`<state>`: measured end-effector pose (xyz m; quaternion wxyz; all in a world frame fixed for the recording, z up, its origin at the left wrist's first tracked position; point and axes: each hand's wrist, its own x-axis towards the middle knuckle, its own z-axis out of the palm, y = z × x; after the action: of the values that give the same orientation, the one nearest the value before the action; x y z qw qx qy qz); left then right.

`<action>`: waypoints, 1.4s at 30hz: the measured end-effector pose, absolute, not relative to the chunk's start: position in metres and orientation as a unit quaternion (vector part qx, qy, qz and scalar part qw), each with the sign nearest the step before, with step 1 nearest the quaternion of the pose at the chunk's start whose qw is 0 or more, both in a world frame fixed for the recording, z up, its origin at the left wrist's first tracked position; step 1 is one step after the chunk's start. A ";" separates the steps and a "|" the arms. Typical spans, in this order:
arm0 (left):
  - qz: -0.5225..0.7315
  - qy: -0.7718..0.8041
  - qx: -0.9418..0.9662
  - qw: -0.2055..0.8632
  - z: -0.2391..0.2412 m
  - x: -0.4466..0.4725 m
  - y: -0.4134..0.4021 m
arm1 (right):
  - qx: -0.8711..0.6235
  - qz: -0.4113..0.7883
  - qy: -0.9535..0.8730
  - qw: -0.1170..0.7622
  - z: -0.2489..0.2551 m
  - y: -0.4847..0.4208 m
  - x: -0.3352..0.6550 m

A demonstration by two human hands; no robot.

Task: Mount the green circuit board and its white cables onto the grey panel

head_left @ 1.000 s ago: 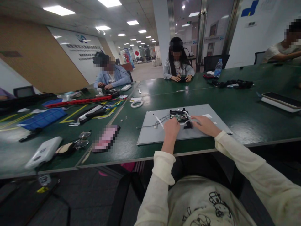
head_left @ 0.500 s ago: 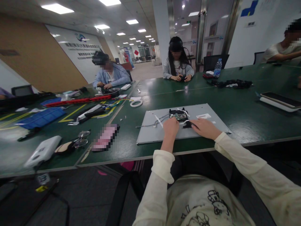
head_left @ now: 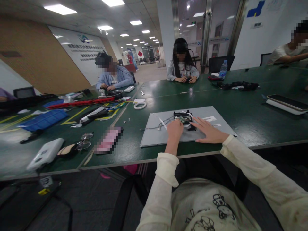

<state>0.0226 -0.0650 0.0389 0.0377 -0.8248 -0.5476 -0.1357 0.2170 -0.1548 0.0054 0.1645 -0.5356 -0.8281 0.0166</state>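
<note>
So, a flat grey panel is laid on the green worktop, right at the near edge, and a small circuit board in a black frame is set roughly mid-panel, towards the far side. The left hand is curled up at the near left corner of the board, fingers bunched; whether anything's pinched in there can't be told, since the fingertips are hidden. The right hand is spread out, palm down over the panel, with its fingertips by the board's right end and nothing gripped. Actual contact can't be made out.

A grey cable is run out to the left, with a white strip lying near it, and a couple of white labels are stuck past the right hand. Off to the left, a pink phone is parked near the edge, and a white tape ring is left just beyond the panel.
</note>
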 end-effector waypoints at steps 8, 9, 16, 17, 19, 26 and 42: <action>-0.132 -0.562 -0.816 0.023 0.049 0.024 -0.070 | -0.570 0.033 -0.808 0.145 0.001 -0.142 0.218; -0.127 -0.565 -0.815 0.022 0.050 0.024 -0.070 | -0.583 0.029 -0.799 0.143 -0.001 -0.138 0.219; -0.110 -0.565 -0.818 0.019 0.049 0.021 -0.070 | -0.714 -0.009 -0.688 0.133 -0.012 -0.102 0.235; -0.112 -0.563 -0.818 0.019 0.048 0.020 -0.070 | -0.732 -0.010 -0.669 0.132 -0.013 -0.099 0.240; -0.118 -0.561 -0.819 0.016 0.047 0.020 -0.070 | -0.767 -0.005 -0.629 0.129 -0.016 -0.092 0.250; -0.144 -0.536 -0.832 -0.013 0.040 0.018 -0.067 | -0.857 0.020 -0.494 0.145 -0.024 -0.078 0.286; -0.121 -0.528 -0.840 -0.026 0.040 0.018 -0.069 | -0.937 0.018 -0.276 0.214 -0.032 -0.068 0.323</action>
<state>0.0179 -0.0691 0.0398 -0.0262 -0.8405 -0.5275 -0.1210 0.3230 -0.0676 -0.0324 0.2143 -0.9367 -0.2762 0.0183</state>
